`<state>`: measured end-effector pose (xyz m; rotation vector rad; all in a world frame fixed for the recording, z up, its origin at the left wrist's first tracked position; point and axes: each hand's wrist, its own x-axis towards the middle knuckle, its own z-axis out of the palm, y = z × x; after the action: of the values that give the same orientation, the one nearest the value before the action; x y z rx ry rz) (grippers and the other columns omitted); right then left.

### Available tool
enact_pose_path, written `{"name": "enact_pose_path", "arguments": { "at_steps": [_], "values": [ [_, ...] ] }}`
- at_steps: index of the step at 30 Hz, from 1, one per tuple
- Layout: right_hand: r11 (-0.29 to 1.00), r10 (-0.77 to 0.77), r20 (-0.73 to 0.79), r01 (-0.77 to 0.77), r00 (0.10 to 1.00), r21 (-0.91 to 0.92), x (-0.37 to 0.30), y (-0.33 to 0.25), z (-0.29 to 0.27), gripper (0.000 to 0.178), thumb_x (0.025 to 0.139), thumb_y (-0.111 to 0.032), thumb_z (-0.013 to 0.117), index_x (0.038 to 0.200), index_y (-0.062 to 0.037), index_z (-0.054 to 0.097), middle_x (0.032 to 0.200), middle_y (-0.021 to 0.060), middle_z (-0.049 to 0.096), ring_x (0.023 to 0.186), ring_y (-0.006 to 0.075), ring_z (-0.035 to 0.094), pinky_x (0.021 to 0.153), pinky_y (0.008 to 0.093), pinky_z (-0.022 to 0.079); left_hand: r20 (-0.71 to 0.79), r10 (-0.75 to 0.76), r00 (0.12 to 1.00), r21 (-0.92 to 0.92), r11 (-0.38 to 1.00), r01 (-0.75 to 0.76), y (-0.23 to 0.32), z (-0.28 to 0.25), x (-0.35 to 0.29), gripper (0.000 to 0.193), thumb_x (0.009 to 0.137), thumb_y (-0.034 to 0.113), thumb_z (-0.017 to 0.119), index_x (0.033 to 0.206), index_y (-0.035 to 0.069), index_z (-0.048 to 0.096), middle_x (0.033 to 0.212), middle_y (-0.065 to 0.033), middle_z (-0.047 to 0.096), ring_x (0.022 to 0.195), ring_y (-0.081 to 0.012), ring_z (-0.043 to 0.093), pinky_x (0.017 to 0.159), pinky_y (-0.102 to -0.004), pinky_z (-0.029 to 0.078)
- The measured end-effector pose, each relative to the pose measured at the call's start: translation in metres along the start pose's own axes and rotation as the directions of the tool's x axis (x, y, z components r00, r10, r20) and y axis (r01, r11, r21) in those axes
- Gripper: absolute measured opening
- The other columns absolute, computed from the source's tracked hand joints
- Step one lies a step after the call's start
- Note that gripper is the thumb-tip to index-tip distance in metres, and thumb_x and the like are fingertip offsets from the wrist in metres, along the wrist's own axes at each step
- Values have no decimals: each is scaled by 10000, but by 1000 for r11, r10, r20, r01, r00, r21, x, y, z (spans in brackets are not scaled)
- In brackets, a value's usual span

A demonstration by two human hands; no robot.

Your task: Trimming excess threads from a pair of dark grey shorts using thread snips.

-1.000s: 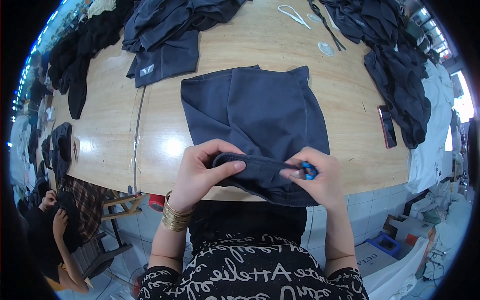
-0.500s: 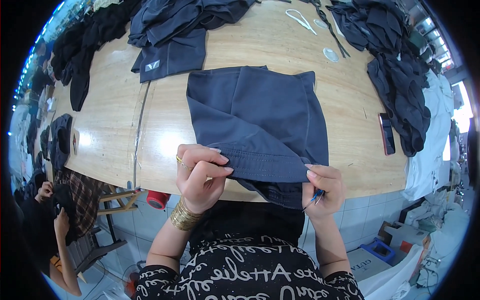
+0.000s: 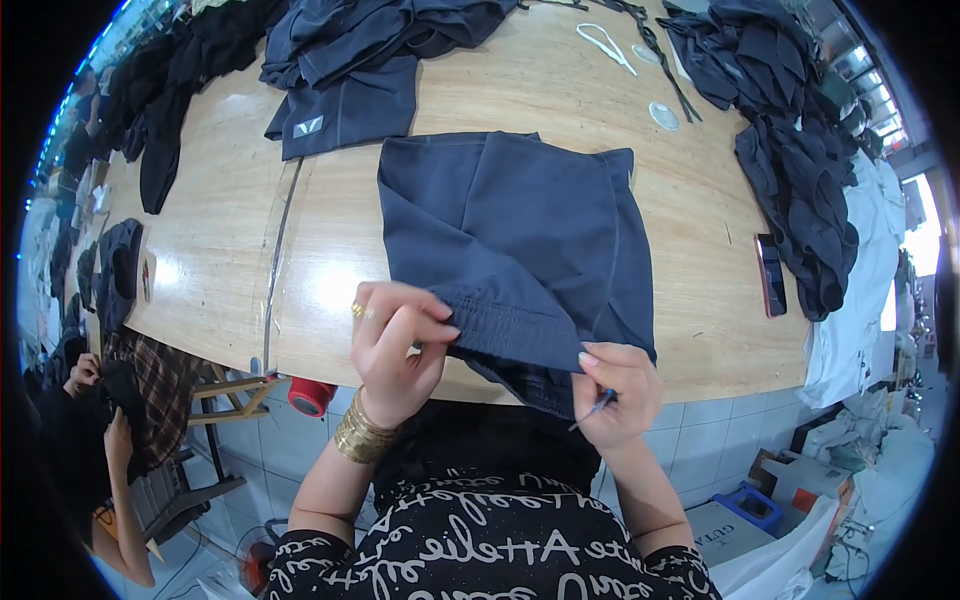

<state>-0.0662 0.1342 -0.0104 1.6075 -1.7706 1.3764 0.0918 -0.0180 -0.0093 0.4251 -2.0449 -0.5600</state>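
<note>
A dark navy pair of shorts (image 3: 530, 220) lies on the table with its stitched waistband (image 3: 510, 328) toward me. My left hand (image 3: 400, 345) pinches the left end of the waistband between thumb and fingers. At its right end, my right hand (image 3: 620, 390) grips the band between thumb and forefinger. A thin blue tool with a pointed metal tip (image 3: 601, 402) is tucked in that same hand; its exact kind is partly hidden by the fingers. Between the hands the band looks slightly gathered, and its lower layer hangs at the table's edge.
More navy garments (image 3: 350, 100) are heaped at the back left, others (image 3: 800, 200) at the right. A phone (image 3: 771, 275) lies near the right pile, a white cord loop (image 3: 606, 48) at the back. At left, a co-worker's hands (image 3: 100, 400) hold dark cloth. A red object (image 3: 311, 396) sits below the table edge.
My right hand has moved left and a little down, bringing the waistband's ends closer together, so the band has slackened and puckered. The left hand stays nearly in place.
</note>
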Motion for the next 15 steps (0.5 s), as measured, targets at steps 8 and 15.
{"name": "enact_pose_path", "arguments": {
  "at_steps": [8, 15],
  "values": [
    [986, 138, 81, -144, 987, 85, 4, -8, 5, 299, 605, 61, 692, 872, -37, 598, 695, 79, 615, 546, 207, 593, 468, 278, 446, 360, -188, 914, -206, 940, 274, 42, -7, 12, 370, 589, -62, 673, 940, 56, 659, 1025, -111, 529, 958, -254, 523, 808, -307, 443],
    [880, 421, 229, -334, 878, -339, -1, 12, -7, 385, 595, 1, 646, 950, -144, 604, 885, 36, 528, 678, 230, 583, 552, 342, 453, 156, -290, 944, -51, 952, 301, 7, -22, 7, 513, 603, -151, 469, 1044, 34, 654, 934, -111, 550, 854, -257, 544, 807, -312, 440]
  ]
}}
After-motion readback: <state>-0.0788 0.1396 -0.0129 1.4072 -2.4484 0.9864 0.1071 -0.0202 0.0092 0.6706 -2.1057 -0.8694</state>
